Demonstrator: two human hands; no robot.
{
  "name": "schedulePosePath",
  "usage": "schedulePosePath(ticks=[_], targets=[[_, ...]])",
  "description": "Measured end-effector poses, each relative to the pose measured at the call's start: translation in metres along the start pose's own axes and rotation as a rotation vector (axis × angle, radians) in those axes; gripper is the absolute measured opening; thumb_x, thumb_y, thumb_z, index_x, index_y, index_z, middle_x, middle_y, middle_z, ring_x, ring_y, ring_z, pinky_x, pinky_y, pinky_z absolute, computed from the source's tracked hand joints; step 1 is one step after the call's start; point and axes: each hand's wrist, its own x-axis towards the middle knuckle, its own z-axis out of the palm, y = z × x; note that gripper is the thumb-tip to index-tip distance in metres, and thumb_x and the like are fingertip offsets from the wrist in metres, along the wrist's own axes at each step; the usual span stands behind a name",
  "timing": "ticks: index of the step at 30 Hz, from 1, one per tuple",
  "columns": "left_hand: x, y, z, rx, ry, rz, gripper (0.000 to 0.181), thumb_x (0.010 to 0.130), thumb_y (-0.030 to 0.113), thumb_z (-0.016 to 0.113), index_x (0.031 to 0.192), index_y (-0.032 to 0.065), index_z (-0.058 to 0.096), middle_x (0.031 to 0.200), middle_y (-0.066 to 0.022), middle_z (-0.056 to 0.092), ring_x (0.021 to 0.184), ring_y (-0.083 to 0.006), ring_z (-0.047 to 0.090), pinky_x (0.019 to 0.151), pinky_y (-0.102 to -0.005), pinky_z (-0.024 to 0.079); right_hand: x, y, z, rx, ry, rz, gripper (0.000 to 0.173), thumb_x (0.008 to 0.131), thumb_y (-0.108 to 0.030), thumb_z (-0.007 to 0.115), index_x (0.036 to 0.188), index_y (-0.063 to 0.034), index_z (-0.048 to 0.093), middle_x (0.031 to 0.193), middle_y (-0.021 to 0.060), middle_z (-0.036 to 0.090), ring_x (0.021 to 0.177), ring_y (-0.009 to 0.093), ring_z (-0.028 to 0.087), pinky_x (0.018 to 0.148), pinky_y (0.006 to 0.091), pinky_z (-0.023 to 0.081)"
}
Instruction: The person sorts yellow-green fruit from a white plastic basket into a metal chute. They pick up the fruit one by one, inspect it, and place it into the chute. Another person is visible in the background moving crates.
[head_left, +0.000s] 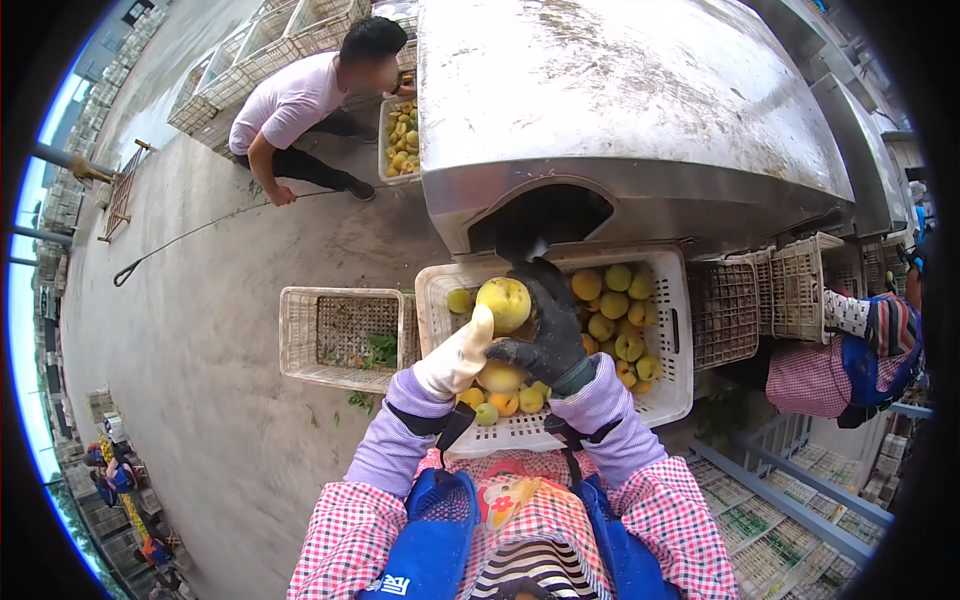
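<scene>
A yellow-green peach (503, 304) is held up between my two gloved hands, over a white plastic crate (675, 401) of yellow and green peaches (614, 305). My left hand (456, 356), in a white glove, has its thumb against the peach's lower left side. My right hand (546, 330), in a black glove, lies along the right side of the same peach. Another yellow peach (501, 376) shows just below my hands; whether a hand touches it I cannot tell. Part of the crate's contents is hidden under my hands and sleeves.
Beyond the crate stands a metal machine (622, 90) with a dark opening (544, 214). A crate with leaves (300, 337) is at left, stacked crates (724, 311) at right. A person (300, 112) bends by another peach crate (386, 161); a second person (814, 379) is at right.
</scene>
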Motion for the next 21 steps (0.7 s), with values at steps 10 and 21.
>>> schedulePosePath(ticks=[10,21], targets=[[0.004,0.028,0.023,0.311,0.209,0.142,0.054,0.111,0.04,0.033,0.139,-0.0021,0.052,0.133,-0.0133,0.061,0.122,-0.0211,0.058,0.109,-0.0332,0.042,-0.01,0.01,-0.002,-0.09,0.096,-0.034,0.068,0.073,-0.038,0.086,0.125,-0.0004,0.063,0.14,0.0194,0.053,0.126,0.038,0.054,0.107,0.0468,0.045],[0.021,0.017,0.02,-0.262,0.427,0.132,0.056,0.104,0.05,0.052,0.139,0.0074,0.055,0.128,-0.0098,0.064,0.108,-0.0213,0.064,0.093,-0.0407,0.056,0.063,0.088,0.033,-0.426,0.273,-0.056,0.062,0.077,-0.036,0.084,0.125,-0.0035,0.062,0.119,0.0182,0.063,0.105,0.04,0.061,0.091,0.0517,0.048]])
